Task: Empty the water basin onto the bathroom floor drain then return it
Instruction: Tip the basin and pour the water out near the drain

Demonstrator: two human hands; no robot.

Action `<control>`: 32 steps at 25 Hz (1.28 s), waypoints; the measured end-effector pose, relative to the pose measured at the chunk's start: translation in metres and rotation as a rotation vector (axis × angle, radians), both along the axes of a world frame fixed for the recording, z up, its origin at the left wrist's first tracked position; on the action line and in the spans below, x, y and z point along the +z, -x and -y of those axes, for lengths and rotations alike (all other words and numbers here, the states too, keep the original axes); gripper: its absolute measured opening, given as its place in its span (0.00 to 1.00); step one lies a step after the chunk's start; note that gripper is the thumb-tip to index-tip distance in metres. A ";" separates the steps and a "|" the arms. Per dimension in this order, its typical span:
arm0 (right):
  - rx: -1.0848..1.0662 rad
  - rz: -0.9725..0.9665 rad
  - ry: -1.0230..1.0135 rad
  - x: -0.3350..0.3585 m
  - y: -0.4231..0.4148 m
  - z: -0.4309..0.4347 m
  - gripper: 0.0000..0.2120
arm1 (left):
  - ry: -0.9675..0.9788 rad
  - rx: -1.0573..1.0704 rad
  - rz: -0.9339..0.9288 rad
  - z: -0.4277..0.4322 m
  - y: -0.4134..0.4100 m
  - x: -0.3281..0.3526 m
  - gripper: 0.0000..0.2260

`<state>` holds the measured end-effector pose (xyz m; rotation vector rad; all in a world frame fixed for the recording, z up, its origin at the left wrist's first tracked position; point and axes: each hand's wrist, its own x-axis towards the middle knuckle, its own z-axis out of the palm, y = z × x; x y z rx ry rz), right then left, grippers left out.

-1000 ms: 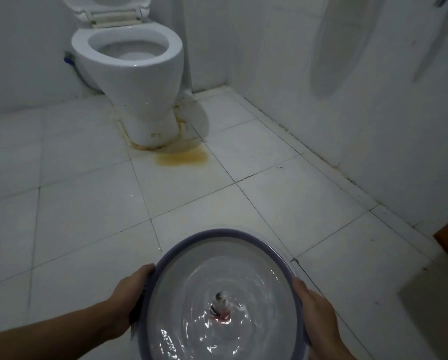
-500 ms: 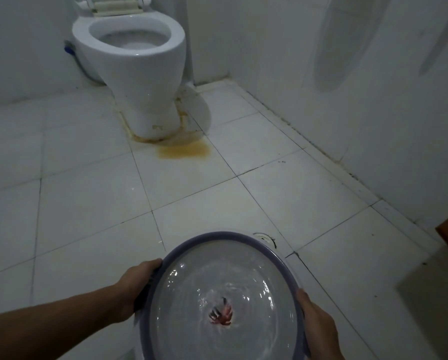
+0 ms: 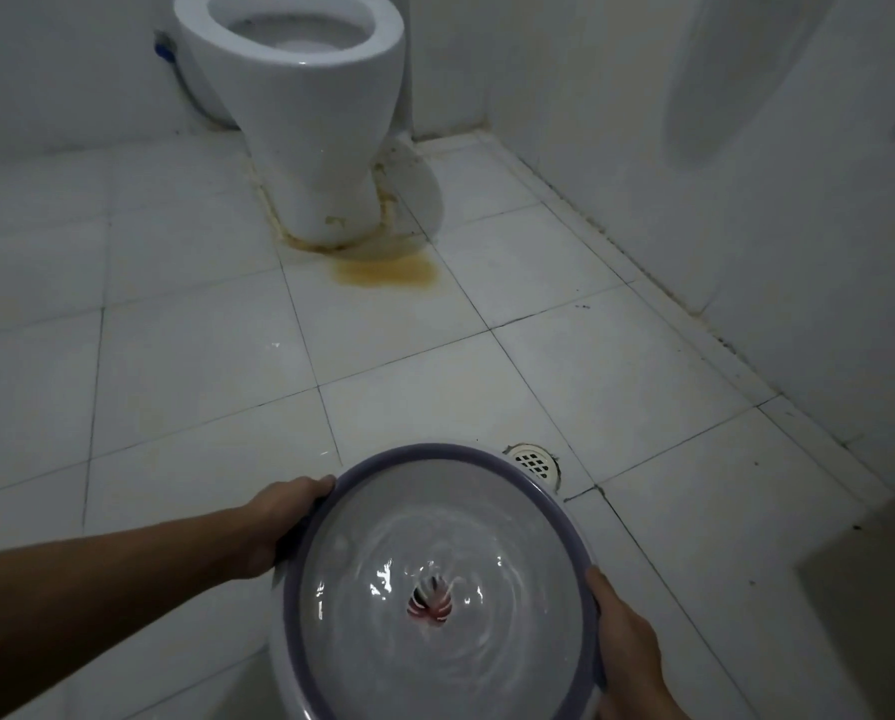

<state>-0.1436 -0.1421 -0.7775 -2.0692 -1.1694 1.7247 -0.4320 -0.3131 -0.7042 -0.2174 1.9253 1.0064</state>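
Basin (image 3: pixel 437 579), purple-rimmed, water rippling inside, was held level above floor tiles, far rim just short of floor drain (image 3: pixel 533 462). Left hand (image 3: pixel 279 522) gripped left rim; right hand (image 3: pixel 624 646) gripped right rim. Over last second I saw drain grate emerge from behind far rim as basin was carried forward. Toilet (image 3: pixel 300 96) stood well apart. I judged pour not yet begun; forward tilt over grate next.

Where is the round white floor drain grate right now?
In the head view, the round white floor drain grate sits in the white tiled floor at lower centre-right, just beyond the far right rim of the purple-rimmed water basin, well short of the white toilet.
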 end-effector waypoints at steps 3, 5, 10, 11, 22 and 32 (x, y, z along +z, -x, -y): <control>0.011 0.007 0.002 -0.001 0.000 0.002 0.23 | 0.006 -0.019 0.004 -0.001 0.001 -0.001 0.20; -0.008 -0.004 0.009 -0.001 0.001 0.003 0.23 | 0.006 -0.034 0.001 -0.003 0.002 -0.001 0.19; -0.026 -0.004 0.027 -0.002 0.000 0.000 0.19 | 0.011 -0.044 -0.028 -0.006 0.004 -0.001 0.19; -0.025 -0.012 0.031 -0.002 0.000 0.000 0.19 | 0.016 -0.048 -0.035 -0.007 0.005 0.000 0.19; -0.057 -0.091 0.107 -0.010 0.000 0.002 0.28 | 0.046 -0.089 -0.095 -0.010 0.009 0.003 0.18; -0.090 -0.119 0.139 -0.008 0.000 0.003 0.28 | 0.057 -0.097 -0.123 -0.016 0.009 0.010 0.16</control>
